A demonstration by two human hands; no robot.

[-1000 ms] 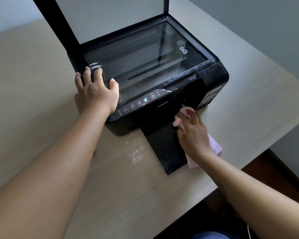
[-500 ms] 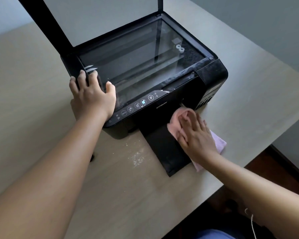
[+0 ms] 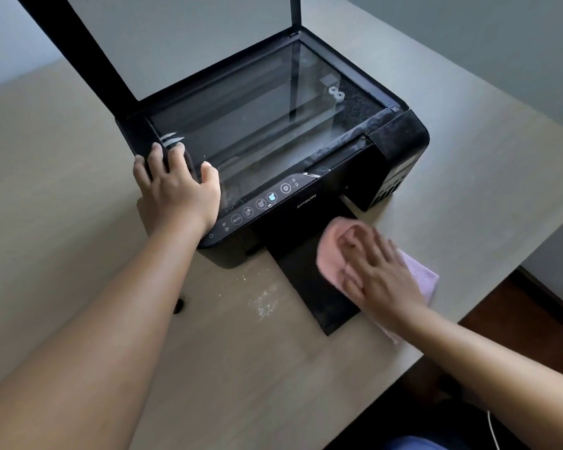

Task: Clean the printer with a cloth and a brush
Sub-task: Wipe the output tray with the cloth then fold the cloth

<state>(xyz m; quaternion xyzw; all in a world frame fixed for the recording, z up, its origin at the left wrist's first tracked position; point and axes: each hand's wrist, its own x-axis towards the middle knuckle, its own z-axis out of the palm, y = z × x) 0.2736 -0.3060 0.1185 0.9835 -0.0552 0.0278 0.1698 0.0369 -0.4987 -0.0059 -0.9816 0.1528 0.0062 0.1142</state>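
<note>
A black printer (image 3: 400, 141) stands on the beige table (image 3: 62, 190) with its scanner lid (image 3: 163, 37) raised and the glass bed exposed. Its black output tray (image 3: 301, 274) sticks out toward me. My left hand (image 3: 176, 193) lies flat on the printer's front left corner, fingers spread. My right hand (image 3: 377, 274) presses a pink cloth (image 3: 330, 251) onto the right side of the output tray; the cloth's far end hangs off to the right. No brush is in view.
Pale crumbs and dust (image 3: 264, 303) lie on the table just left of the tray. A small black object (image 3: 178, 305) peeks out beside my left forearm. The table's edge (image 3: 488, 306) runs close on the right, with dark floor beyond.
My right hand has drawn the pink cloth away from the printer's front face and down along the output tray toward me. The left hand has stayed on the corner.
</note>
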